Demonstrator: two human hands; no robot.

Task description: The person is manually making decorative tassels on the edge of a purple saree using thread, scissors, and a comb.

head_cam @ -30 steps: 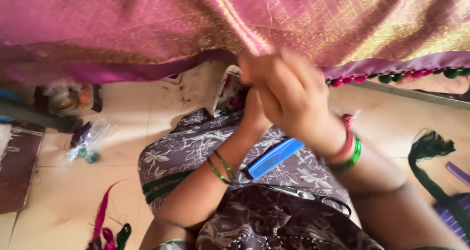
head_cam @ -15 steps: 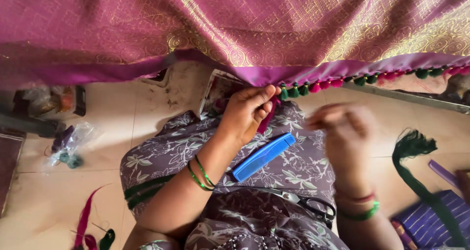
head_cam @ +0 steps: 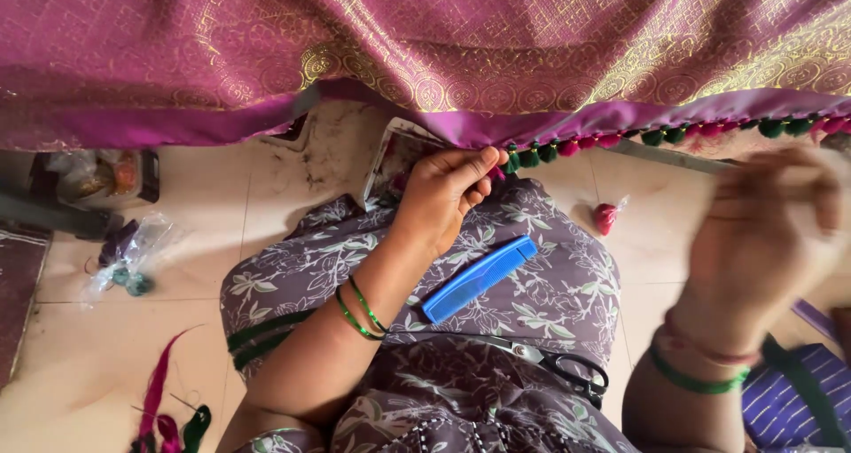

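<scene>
A magenta and gold saree cloth (head_cam: pixel 425 45) hangs across the top of the view. Along its purple hem runs a row of small green and pink tassels (head_cam: pixel 532 156). My left hand (head_cam: pixel 443 191) pinches the hem where that row begins, thumb and fingers closed on the edge. My right hand (head_cam: pixel 762 231) is raised out to the right, away from the hem, and is blurred; whether it holds anything is unclear. On my lap, a blue comb (head_cam: pixel 479 277) and black-handled scissors (head_cam: pixel 567 373) lie on the floral dress.
A small red thread bundle (head_cam: pixel 605 216) lies on the tiled floor by my knee. At left is a plastic bag (head_cam: pixel 133 258) of spools. Pink and green thread strands (head_cam: pixel 164 409) sit at bottom left. A purple striped cloth (head_cam: pixel 798 400) is at bottom right.
Both hands were together at the hem a second ago. The right hand has since pulled away to the right and upward, while the left stays pinching the hem.
</scene>
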